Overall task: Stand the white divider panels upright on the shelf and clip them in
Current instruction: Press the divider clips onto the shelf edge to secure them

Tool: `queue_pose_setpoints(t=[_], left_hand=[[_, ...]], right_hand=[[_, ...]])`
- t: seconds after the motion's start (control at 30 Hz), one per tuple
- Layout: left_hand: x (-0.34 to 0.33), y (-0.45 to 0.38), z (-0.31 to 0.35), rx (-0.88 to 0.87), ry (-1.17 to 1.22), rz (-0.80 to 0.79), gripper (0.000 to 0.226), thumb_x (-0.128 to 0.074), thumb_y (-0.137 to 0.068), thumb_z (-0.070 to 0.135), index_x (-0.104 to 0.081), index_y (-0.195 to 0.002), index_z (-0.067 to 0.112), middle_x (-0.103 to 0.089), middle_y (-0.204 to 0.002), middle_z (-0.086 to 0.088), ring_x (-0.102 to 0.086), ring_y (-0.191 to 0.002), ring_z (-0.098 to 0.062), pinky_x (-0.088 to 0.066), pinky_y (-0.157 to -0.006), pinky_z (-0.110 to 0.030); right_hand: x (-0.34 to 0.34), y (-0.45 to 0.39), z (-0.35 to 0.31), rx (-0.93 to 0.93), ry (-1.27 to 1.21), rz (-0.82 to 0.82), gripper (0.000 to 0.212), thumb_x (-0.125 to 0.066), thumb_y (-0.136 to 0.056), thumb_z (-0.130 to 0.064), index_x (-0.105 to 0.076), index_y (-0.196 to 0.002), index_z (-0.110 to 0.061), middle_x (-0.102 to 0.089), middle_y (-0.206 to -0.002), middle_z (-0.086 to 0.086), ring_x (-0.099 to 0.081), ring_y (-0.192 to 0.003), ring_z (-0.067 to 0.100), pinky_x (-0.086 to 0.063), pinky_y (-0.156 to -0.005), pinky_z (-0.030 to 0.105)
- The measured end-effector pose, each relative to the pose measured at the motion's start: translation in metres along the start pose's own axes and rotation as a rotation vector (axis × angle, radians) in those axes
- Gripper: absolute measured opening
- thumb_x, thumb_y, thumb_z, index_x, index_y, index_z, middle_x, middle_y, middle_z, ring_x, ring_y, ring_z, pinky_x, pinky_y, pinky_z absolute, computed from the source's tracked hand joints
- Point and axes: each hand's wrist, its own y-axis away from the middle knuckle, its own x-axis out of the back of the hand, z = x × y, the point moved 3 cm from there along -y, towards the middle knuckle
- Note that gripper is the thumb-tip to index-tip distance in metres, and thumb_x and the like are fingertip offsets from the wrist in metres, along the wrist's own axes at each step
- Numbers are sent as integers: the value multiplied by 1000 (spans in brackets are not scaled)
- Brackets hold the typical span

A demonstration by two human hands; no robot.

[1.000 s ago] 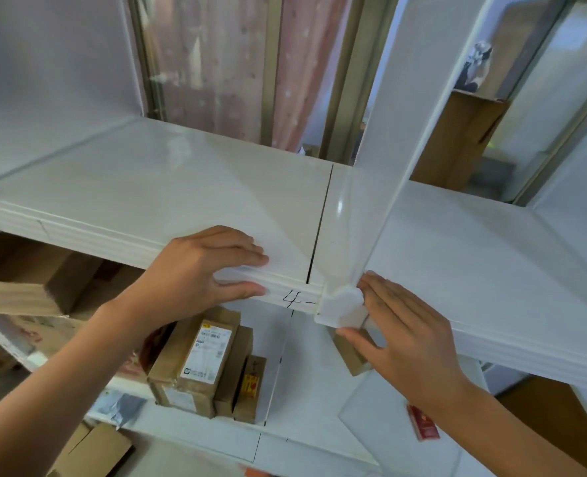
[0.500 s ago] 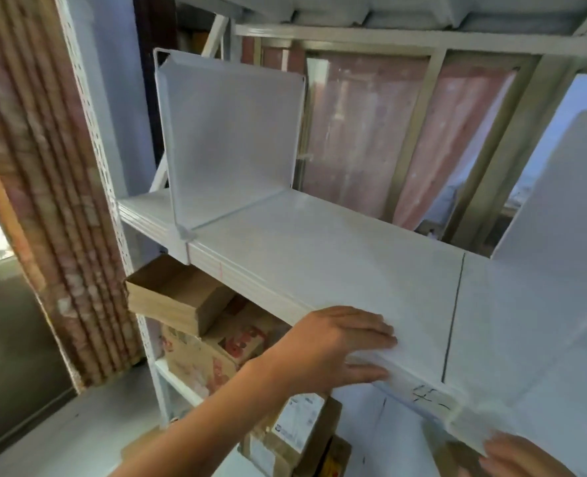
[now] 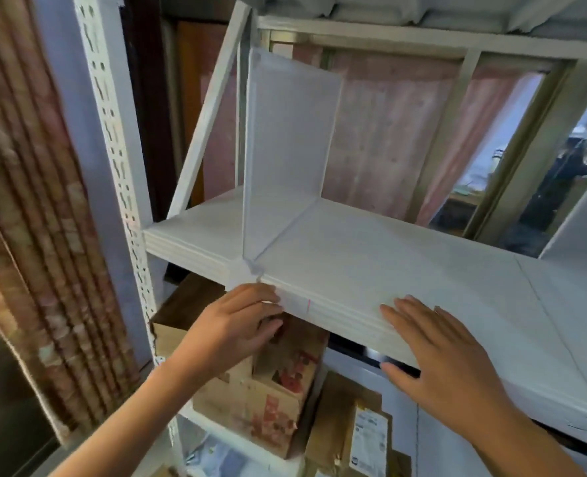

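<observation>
A white divider panel (image 3: 285, 149) stands upright near the left end of the white shelf (image 3: 405, 270), its front clip (image 3: 242, 275) hooked over the shelf's front edge. My left hand (image 3: 237, 328) sits just below and right of that clip, fingertips pinching the shelf's front lip. My right hand (image 3: 440, 352) lies flat on the shelf edge further right, fingers spread, holding nothing. A second white divider panel (image 3: 584, 218) stands at the far right, cut off by the frame.
A perforated white upright post (image 3: 113, 139) and a diagonal brace (image 3: 209, 108) bound the shelf on the left. Brown cardboard boxes (image 3: 268, 401) fill the lower shelf under my hands. Pink curtains hang behind the rack. Another shelf runs overhead.
My view has swung left from the right divider to the left one. Both hands left the right divider's clip area and moved left along the shelf's front edge.
</observation>
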Motion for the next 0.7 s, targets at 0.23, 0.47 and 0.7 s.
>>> queue_pose_setpoints(t=[0.23, 0.47, 0.7], left_hand=[[20, 7, -44, -113, -99, -51, 28, -75, -98, 29, -76, -121, 14, -71, -127, 0, -60, -131, -17, -52, -109, -33], [26, 0, -66, 94, -166, -82, 58, -76, -90, 41, -59, -139, 16, -55, -140, -1, -50, -134, -19, -36, -114, -23], [25, -16, -78, 153, -81, -164, 80, -70, -80, 57, -59, -142, 8, -55, -146, 0, -34, -142, -2, -13, -125, -14]], right_hand=[[1, -45, -56, 44, 25, 118, 80, -79, -75, -51, -49, -143, -23, -57, -144, 4, -56, -132, 25, -38, -105, 37], [-6, -63, -57, 95, 51, 45, 99, -86, -69, -45, -37, -152, -26, -52, -150, 7, -57, -131, 26, -41, -104, 38], [-12, -61, -54, 128, 24, 42, 91, -72, -84, -49, -23, -158, -27, -39, -160, 5, -42, -143, 24, -33, -114, 38]])
